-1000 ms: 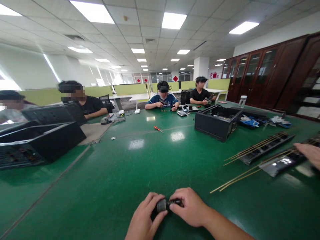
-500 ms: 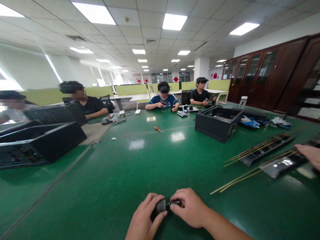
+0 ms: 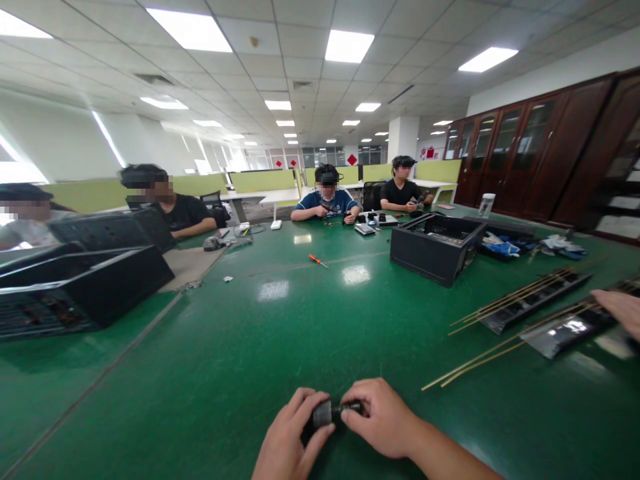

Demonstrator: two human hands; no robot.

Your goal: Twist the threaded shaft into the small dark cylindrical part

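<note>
Low in the head view, my left hand is wrapped around a small dark piece with a grey band; its exact kind does not show. My right hand pinches a short black rod-shaped piece between thumb and fingers. The rod's inner end meets the grey-banded piece or lies right against it; I cannot tell if they are joined. Both hands are close together just over the green table, and my fingers hide much of both pieces.
An orange screwdriver lies mid-table. A black computer case stands at the back right, another case at the left. Black trays with thin sticks lie right, near another person's hand. Several co-workers sit around the table.
</note>
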